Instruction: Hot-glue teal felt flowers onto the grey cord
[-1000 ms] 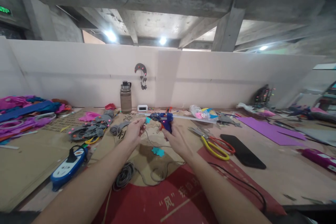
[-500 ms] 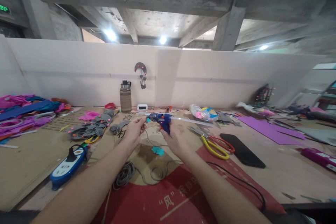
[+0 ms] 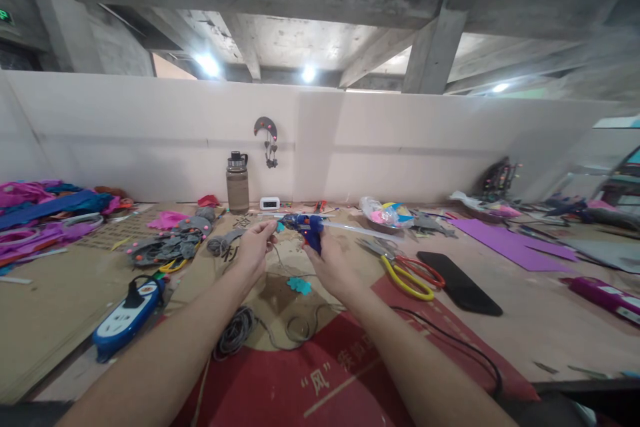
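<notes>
Blue plastic makes up the glue gun point(image 3: 313, 235), at 6 o'clock from the middle of the head view, and the right hand point(image 3: 333, 261) has its grip around it while the left hand point(image 3: 256, 245) pinches a small teal piece point(image 3: 281, 227) at the gun's 9 o'clock. If the gun slips, its tip, maybe hot, could burn the left fingers. Fingers hide most of the piece, and I can't tell if the tip touches it.
</notes>
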Demonstrator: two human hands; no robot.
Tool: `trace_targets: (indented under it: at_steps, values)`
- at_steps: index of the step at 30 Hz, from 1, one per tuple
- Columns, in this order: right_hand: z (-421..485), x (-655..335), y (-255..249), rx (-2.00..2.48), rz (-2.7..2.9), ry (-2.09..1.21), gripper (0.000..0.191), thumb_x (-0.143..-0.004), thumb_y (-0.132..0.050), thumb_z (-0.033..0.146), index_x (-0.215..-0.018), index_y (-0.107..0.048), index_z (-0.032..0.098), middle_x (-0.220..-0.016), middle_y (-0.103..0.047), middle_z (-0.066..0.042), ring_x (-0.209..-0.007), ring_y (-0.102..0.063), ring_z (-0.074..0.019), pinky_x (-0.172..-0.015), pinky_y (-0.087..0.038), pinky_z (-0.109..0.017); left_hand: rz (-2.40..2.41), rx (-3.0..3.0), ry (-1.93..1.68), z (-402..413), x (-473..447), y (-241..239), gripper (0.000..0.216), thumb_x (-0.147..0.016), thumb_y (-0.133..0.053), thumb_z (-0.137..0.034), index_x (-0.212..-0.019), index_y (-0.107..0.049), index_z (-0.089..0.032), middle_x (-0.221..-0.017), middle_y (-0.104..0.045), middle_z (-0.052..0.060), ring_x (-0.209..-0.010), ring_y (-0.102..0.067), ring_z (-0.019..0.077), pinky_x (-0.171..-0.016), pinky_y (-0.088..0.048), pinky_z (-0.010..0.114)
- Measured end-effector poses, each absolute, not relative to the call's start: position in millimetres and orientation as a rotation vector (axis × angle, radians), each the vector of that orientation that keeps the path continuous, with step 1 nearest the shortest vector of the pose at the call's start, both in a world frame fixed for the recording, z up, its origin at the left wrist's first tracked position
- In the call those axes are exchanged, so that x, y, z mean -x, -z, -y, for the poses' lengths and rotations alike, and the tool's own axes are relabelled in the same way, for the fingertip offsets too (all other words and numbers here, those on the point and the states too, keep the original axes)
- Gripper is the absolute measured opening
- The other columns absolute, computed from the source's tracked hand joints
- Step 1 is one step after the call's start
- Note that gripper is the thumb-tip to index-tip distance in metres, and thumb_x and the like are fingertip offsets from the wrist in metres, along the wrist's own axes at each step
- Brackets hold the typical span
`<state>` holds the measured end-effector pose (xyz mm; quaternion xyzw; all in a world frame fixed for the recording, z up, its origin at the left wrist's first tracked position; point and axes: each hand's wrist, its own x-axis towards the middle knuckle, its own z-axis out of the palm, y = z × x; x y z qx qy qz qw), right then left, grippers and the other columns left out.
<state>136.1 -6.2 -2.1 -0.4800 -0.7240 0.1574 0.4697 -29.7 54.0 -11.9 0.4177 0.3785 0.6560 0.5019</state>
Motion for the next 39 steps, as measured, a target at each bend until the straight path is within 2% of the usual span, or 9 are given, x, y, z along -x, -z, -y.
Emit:
trace_targets:
  at_steps: [9, 19, 39]
  values:
    - [8.8, -135.0, 0.9, 1.228, 1.785, -0.361, 0.032, -0.084, -0.045, 0.023, -0.115, -0.047, 0.016, -0.097, -0.063, -0.010, -0.087, -0.058, -0.0214, -0.079, -0.043, -0.034, -0.911, -1.011, -1.595, -53.4, 29.2, 10.9, 0.036, -0.050, -0.079, -0.038, -0.072, -0.065, -0.013, -0.056, -0.055, -0.003, -0.044, -0.044, 0.0046, -0.039, -0.020, 0.018]
    - [8.0, -136.0, 2.4, 1.201, 1.750, -0.340, 0.033, -0.084, -0.045, 0.023, -0.117, -0.045, 0.017, -0.103, -0.061, -0.010, -0.089, -0.058, -0.0203, -0.080, -0.042, -0.033, -0.937, -1.033, -1.591, -56.6, 29.3, 14.1, 0.034, -0.051, -0.078, -0.038, -0.072, -0.065, -0.013, -0.054, -0.054, -0.003, -0.043, -0.043, 0.0048, -0.038, -0.020, 0.018]
    - [4.0, -138.5, 2.7, 1.226, 1.694, -0.323, 0.034, -0.081, -0.046, 0.023, -0.114, -0.046, 0.015, -0.095, -0.062, -0.010, -0.084, -0.058, -0.0222, -0.077, -0.044, -0.035, -0.927, -1.077, -1.565, -54.1, 28.0, 13.0, 0.037, -0.051, -0.078, -0.042, -0.072, -0.065, -0.014, -0.051, -0.053, -0.003, -0.043, -0.044, 0.0055, -0.038, -0.021, 0.018]
